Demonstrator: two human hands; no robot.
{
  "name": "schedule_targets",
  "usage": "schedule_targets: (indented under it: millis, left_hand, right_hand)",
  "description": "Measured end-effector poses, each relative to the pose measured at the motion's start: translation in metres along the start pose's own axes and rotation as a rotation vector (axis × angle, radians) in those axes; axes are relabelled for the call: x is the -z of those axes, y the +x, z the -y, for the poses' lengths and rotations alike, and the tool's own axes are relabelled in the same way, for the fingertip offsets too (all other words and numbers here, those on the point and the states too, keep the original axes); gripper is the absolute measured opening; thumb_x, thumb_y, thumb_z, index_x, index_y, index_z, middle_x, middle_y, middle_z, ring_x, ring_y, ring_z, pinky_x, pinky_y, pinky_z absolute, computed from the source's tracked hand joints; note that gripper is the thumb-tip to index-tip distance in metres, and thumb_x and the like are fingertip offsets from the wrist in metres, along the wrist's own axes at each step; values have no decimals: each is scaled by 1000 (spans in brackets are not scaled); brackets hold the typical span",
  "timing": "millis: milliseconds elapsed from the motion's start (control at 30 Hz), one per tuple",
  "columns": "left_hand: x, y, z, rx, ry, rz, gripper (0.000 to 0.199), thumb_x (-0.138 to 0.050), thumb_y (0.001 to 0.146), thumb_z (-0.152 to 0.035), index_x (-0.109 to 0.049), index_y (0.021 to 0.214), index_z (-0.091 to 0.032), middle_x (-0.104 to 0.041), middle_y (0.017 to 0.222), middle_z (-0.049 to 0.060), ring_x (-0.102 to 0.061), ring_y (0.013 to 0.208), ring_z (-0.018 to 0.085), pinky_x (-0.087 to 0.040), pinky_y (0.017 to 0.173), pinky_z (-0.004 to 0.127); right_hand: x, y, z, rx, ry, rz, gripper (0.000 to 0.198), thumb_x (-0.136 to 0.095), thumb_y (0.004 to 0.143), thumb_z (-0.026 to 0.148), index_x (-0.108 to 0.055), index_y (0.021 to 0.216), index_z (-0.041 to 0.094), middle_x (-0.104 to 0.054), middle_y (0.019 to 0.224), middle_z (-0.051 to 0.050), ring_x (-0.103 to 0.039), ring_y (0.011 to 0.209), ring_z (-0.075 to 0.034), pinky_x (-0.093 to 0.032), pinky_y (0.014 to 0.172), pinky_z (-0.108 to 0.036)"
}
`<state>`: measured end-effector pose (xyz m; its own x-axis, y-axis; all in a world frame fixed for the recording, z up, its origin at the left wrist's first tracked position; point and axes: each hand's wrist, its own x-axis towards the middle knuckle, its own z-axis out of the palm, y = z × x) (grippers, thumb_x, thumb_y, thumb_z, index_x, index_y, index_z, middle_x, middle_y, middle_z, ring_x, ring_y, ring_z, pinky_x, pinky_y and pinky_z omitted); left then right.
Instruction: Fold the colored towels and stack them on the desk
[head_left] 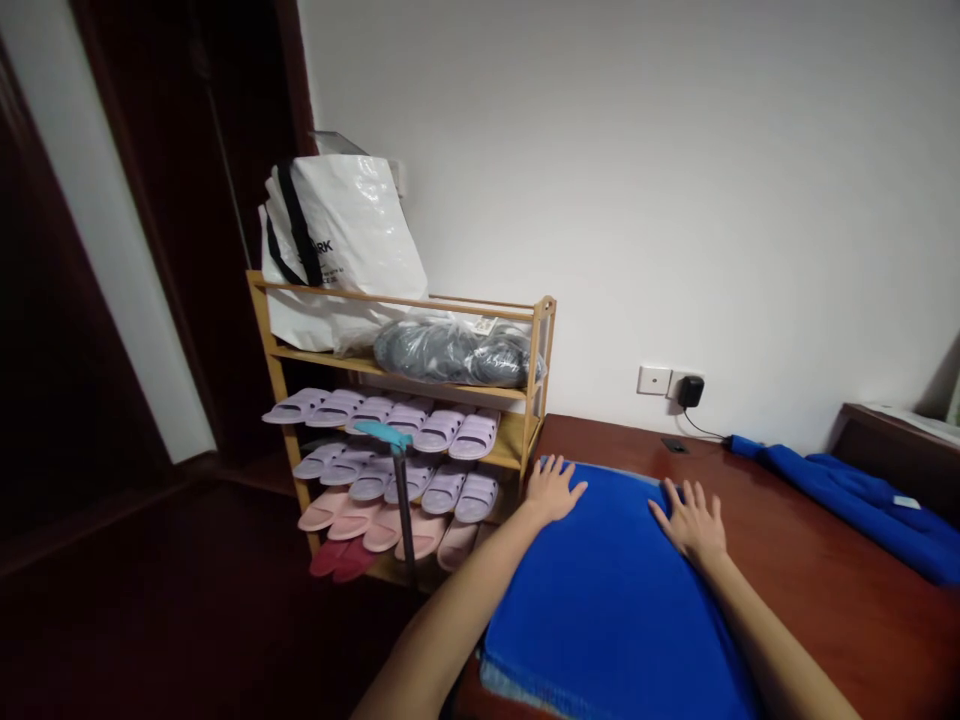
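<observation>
A bright blue cloth (607,590) lies flat on the reddish-brown wooden table (825,570), with a lighter blue, denim-like layer (517,685) showing beneath its near and far edges. My left hand (553,490) rests with spread fingers on the cloth's far left corner. On the far right corner, my right hand (691,525) lies palm down, its fingers also apart. Neither hand grips anything.
Left of the table stands a wooden shoe rack (532,400) with several slippers (442,430), a white bag (352,220) and a plastic-wrapped grey bundle (457,350). A blue-topped pole (405,510) stands before it. Another blue garment (840,490) and a plugged-in black adapter (690,391) are at right.
</observation>
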<state>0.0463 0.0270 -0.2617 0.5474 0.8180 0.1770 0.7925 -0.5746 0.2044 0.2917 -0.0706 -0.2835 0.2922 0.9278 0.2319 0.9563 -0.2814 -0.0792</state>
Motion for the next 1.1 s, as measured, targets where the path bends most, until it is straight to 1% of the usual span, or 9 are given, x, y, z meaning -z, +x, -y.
schedule_targets:
  millis: [100, 167, 200, 267, 300, 533, 667, 867, 1100]
  left_hand:
    - [18, -31, -11, 34, 28, -16, 61, -27, 95, -51, -34, 143, -14, -29, 148, 17, -18, 137, 37, -12, 107, 60]
    - [27, -66, -13, -65, 14, -2, 61, -28, 95, -54, -29, 146, -20, -24, 152, 9, -15, 139, 30, -12, 111, 50]
    - [30, -87, -13, -165, -5, 21, 60, -28, 94, -57, -25, 146, -28, -21, 153, 2, -16, 140, 25, -14, 112, 44]
    - [32, -126, -13, -474, -87, 100, 58, -27, 95, -58, -18, 147, -34, -18, 153, 0, -18, 140, 23, -16, 112, 44]
    - [32, -142, -13, -535, -94, 128, 58, -29, 94, -60, -19, 146, -37, -20, 153, -1, -19, 139, 24, -15, 112, 47]
    - [35, -180, -27, -424, -120, 107, 55, -37, 93, -55, -26, 144, -37, -24, 152, 1, -19, 139, 27, -14, 111, 52]
    - [38, -199, -28, -494, -158, 132, 62, -41, 91, -57, -18, 146, -39, -21, 152, 0, -19, 139, 27, -12, 111, 51]
    - [30, -188, -22, -489, -110, 99, 64, -43, 89, -59, -21, 145, -38, -23, 152, 1, -21, 138, 28, -15, 111, 52]
    - [15, -109, -6, -461, -71, 87, 59, -38, 91, -59, -27, 144, -34, -24, 152, 3, -19, 139, 27, -12, 110, 52]
  right_hand:
    - [20, -35, 21, 77, -48, -65, 66, -32, 89, 49, -20, 146, 18, -5, 153, -10, 6, 140, -29, -2, 112, -53]
    - [26, -72, 34, 122, -32, -55, 69, -31, 87, 59, -19, 146, 26, -6, 153, -6, 1, 140, -31, -8, 111, -55]
    - [26, -93, 40, 142, 8, -20, 71, -28, 85, 65, -16, 146, 30, -11, 153, -6, -6, 140, -31, -14, 109, -57]
    - [24, -130, 49, 246, 80, 70, 67, -21, 85, 69, -14, 144, 38, -16, 152, -1, -12, 140, -29, -21, 107, -57]
    - [22, -144, 52, 270, 95, 80, 67, -21, 84, 70, -15, 144, 39, -16, 152, 0, -12, 140, -29, -22, 107, -57]
    - [23, -176, 50, 255, 107, 6, 67, -26, 84, 67, -32, 141, 32, -22, 149, 0, -16, 139, -28, -21, 110, -54]
    - [20, -196, 36, 240, 103, 12, 68, -32, 82, 69, -22, 142, 39, -18, 149, 6, -17, 139, -28, -24, 108, -55]
    - [15, -181, 26, 284, 114, 37, 64, -29, 85, 65, -17, 143, 40, -15, 151, 6, -15, 140, -27, -21, 110, -53]
    - [6, -91, 24, 291, 101, 74, 65, -20, 86, 67, -25, 143, 35, -21, 151, 0, -14, 140, -24, -19, 110, -51]
